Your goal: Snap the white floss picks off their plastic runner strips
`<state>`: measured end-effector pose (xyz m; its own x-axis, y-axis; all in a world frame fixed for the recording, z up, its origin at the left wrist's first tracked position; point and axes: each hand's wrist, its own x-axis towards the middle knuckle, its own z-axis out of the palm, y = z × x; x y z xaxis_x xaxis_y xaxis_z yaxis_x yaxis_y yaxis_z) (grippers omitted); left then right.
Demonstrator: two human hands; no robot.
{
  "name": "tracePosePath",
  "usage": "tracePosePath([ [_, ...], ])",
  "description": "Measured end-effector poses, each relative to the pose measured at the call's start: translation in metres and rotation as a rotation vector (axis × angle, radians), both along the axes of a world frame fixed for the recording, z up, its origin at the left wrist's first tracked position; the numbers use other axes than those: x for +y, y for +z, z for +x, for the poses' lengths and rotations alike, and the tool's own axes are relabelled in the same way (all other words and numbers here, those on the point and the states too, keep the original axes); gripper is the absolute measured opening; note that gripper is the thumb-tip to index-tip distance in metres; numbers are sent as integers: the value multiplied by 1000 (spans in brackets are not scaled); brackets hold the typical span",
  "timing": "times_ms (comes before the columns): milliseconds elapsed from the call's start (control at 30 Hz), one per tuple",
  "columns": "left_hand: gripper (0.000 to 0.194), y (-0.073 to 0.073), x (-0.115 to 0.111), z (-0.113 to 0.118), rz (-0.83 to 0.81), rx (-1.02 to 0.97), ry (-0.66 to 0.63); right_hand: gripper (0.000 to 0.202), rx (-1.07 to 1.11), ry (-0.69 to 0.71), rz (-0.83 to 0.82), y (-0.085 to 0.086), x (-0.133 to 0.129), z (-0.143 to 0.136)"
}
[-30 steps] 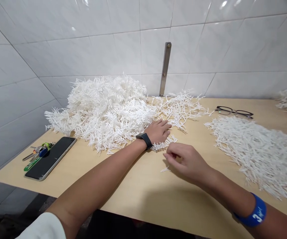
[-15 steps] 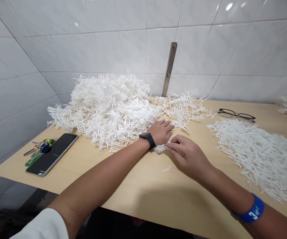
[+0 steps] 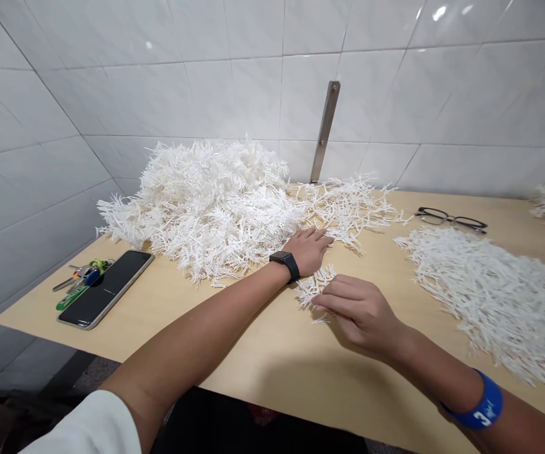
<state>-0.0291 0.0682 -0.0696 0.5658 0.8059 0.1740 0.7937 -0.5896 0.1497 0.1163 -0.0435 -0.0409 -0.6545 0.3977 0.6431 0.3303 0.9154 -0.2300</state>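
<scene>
While the small white clump (image 3: 306,292) sits on the table (image 3: 253,343) just below the left hand (image 3: 307,251), that palm lies flat, fingers loosely spread, probably bracing against the big heap (image 3: 216,202) beside it. Down at the clump's near edge, the right hand (image 3: 367,315) has its fingertips drawn together, on what I can't tell; they've slid away from the left hand since the earlier frame, uncovering more strands.
</scene>
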Motion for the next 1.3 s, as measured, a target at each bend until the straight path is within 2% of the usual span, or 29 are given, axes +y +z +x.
tracePosePath([
  [167,46,1,0,-2,-17,8,-13,22,122,142,-60,13,-21,-7],
  [267,47,1,2,-4,-9,6,-40,21,98,203,-93,20,-30,-12],
  [367,44,1,5,-5,-15,-9,-26,18,32,126,-68,17,-22,-10],
  [467,43,4,6,-6,-11,-16,-66,22,-41,53,-104,10,-6,-5],
  [600,43,10,5,-8,-5,-41,-103,21,-179,98,-165,5,3,0],
  [667,42,11,5,-8,-7,-48,-119,19,-152,95,-166,5,3,1],
  [767,40,11,4,-8,1,-46,-114,17,35,-11,-138,4,5,5],
  [867,38,10,5,-8,10,-45,-122,14,183,-255,-90,4,15,11],
  [967,36,9,5,-8,20,-46,-144,27,130,-465,-61,0,28,16],
  [1033,36,9,5,-9,22,-45,-152,34,52,-520,-68,-4,34,17],
  [1133,38,7,6,-10,12,-37,-178,18,10,-470,-82,-9,36,15],
  [1233,42,4,8,-9,6,-15,-181,17,72,-367,-54,-9,31,10],
  [1300,41,1,8,-8,-3,7,-136,16,102,-284,-22,-7,25,7],
])
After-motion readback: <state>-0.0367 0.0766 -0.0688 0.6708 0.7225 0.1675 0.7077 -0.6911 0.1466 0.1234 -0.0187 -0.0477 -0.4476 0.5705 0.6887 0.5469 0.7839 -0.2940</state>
